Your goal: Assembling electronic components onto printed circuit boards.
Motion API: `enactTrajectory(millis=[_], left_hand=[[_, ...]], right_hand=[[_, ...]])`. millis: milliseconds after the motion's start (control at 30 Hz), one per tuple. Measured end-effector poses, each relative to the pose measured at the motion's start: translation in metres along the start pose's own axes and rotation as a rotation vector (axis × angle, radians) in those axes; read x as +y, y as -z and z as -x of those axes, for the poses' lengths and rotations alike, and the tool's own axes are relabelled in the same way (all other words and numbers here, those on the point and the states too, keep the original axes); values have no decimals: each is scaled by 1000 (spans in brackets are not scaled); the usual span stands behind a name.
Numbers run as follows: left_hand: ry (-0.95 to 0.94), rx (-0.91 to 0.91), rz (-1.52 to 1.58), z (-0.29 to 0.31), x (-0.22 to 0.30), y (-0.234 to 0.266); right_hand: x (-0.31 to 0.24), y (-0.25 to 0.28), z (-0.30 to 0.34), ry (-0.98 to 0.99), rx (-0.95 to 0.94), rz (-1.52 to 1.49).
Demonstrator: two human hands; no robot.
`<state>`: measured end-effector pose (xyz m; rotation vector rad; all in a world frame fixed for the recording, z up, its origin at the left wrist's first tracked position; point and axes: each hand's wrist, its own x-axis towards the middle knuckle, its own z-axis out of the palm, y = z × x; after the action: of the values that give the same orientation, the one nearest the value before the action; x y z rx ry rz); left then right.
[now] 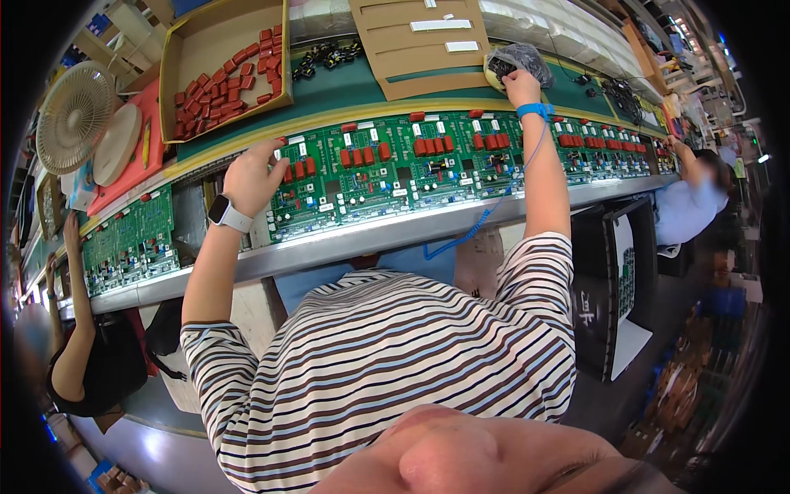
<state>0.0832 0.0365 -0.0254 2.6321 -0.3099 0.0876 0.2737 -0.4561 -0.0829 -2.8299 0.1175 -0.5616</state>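
My left hand (257, 176) rests at the left end of a row of green circuit boards (395, 195), thumb and fingers apart beside the red block-shaped components (299, 170) on the board. Nothing shows in its grasp. My right hand (523, 87) reaches over the far side of the boards to a clear plastic bag (533, 62) of small dark parts. Its fingertips are pinched together at the bag's mouth; what they hold is too small to make out. A blue wrist strap (536, 111) with a coiled cord circles my right wrist.
A cardboard box (227, 51) of loose red components stands back left, beside a pile of small black parts (327, 59). A cardboard sheet (424, 49) lies behind the boards. A white fan (76, 115) stands at far left. Co-workers sit at both ends along the metal rail (370, 243).
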Motion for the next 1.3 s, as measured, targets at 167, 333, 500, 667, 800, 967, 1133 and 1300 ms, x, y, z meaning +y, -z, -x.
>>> enactTrajectory(millis=[167,333,500,667,800,967,1133,1300], left_hand=[[-58,56,70,2,5,-14],[-50,89,155,7,18,-16],[-11,-246,820,-7,52,-28],[244,-578,1305,-16,71,-41],[253,-559,1298,-9,53,-45],[322,-414,1227,5,29,-34],[395,-327,1195,15,20,-18],[46,-56,620,29,5,-9]], right_hand=[[-2,4,6,-75,24,21],[-58,39,26,-168,-64,-348],[-148,71,94,-8,-713,-1173],[-209,71,147,371,-815,-1040],[-219,65,162,496,-655,-974],[-216,52,173,516,-596,-841],[-216,49,178,655,-604,-738],[-214,47,180,636,-590,-742]])
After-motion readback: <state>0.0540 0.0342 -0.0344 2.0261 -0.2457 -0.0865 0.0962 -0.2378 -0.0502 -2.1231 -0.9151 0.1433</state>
